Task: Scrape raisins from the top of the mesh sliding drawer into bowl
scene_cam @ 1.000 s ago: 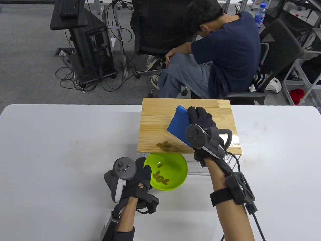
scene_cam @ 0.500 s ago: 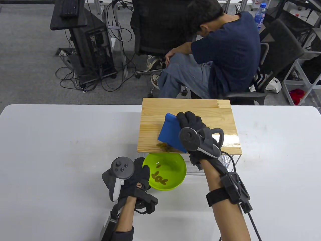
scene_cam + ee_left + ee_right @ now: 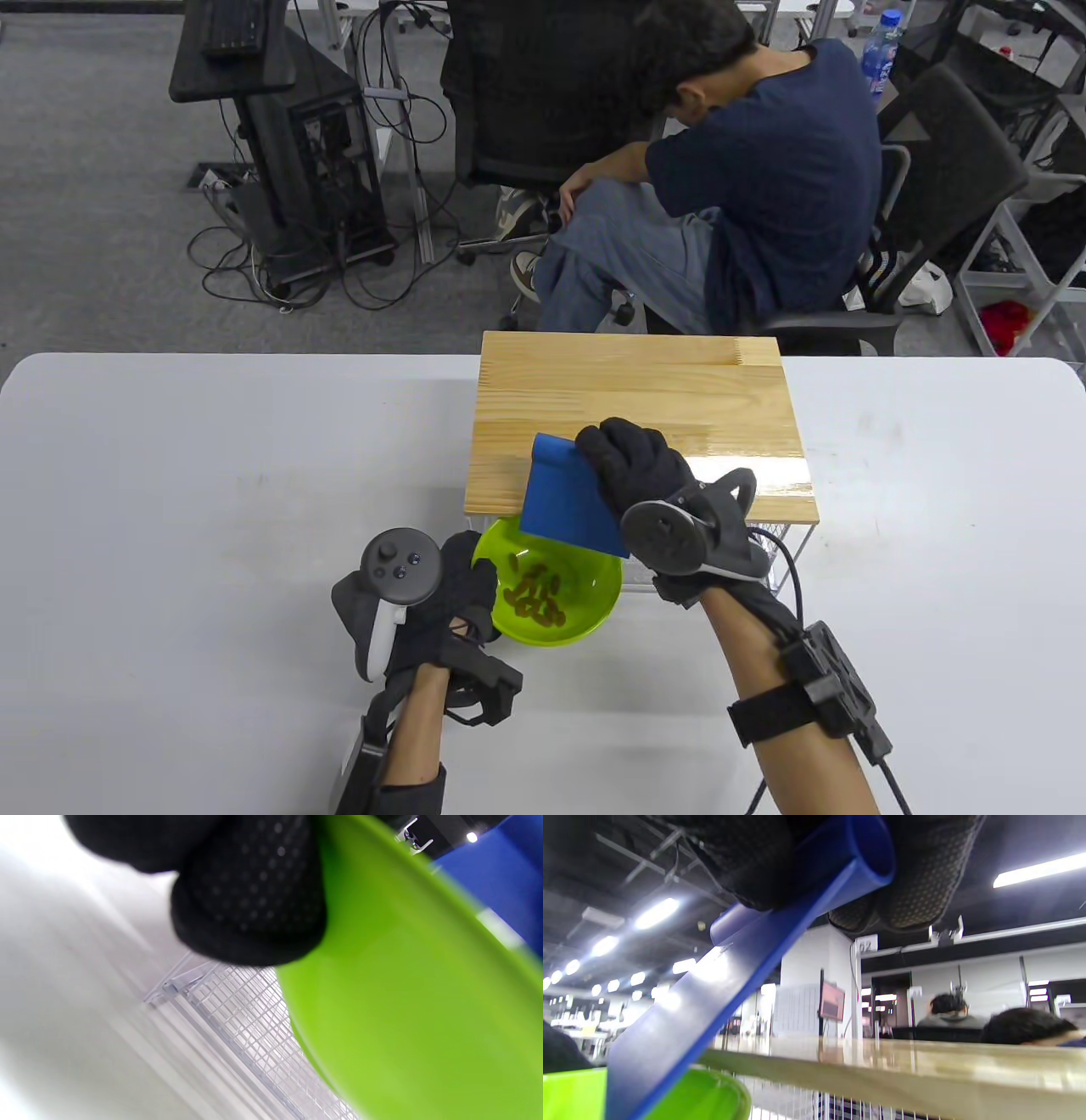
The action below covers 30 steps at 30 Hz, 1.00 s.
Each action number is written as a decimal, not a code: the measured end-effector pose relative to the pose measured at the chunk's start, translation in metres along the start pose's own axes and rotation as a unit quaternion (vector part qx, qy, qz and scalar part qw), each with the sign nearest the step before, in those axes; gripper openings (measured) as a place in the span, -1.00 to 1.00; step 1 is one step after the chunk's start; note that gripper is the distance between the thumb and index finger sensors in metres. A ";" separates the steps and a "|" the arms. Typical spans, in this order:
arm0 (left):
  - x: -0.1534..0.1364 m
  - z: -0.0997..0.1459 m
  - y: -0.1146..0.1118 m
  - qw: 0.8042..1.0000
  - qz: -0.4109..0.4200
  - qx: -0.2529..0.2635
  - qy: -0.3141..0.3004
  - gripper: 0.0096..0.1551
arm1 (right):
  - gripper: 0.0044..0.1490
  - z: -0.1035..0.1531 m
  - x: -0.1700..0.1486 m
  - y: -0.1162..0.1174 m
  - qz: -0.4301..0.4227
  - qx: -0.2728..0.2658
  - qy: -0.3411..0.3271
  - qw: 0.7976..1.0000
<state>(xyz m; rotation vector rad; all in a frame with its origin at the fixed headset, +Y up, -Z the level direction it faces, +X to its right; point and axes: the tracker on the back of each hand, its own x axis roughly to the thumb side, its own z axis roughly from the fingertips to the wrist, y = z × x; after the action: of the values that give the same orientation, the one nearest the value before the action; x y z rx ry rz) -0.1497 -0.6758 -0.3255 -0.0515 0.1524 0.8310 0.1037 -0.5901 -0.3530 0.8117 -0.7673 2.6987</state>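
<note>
A lime-green bowl sits just under the front edge of the wooden top of the white mesh drawer. Several brown raisins lie in the bowl; none show on the wood. My right hand grips a blue scraper whose lower edge hangs past the board's front edge, over the bowl. The right wrist view shows the scraper slanting down past the wooden top towards the bowl. My left hand holds the bowl's left rim, a gloved fingertip curled over it.
The white table stretches to both sides. Behind its far edge a person sits bent over in an office chair. A computer stand and cables lie at the back left, a wire rack at the back right.
My right hand drew the scraper towards me across the board and past its front edge. The raisins that lay near that edge dropped into the bowl. The bowl and left hand shifted slightly left.
</note>
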 end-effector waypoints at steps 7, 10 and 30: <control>0.009 0.001 -0.009 0.998 -0.051 -0.027 -0.020 -0.42 | -0.28 0.060 -0.026 -0.022 -0.106 -0.134 0.088 0.981; 0.015 0.001 -0.014 0.994 -0.081 -0.050 -0.051 -0.42 | -0.28 0.076 -0.038 -0.022 -0.102 -0.157 0.109 0.976; 0.007 -0.024 0.124 0.984 -0.021 0.158 0.086 -0.46 | -0.29 0.083 -0.065 -0.035 -0.209 -0.148 0.180 0.950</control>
<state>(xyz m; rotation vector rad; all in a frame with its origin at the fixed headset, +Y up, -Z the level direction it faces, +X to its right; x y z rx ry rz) -0.2391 -0.5897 -0.3490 0.1715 0.4424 0.7517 0.2068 -0.6096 -0.3166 0.3445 -0.7791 2.1923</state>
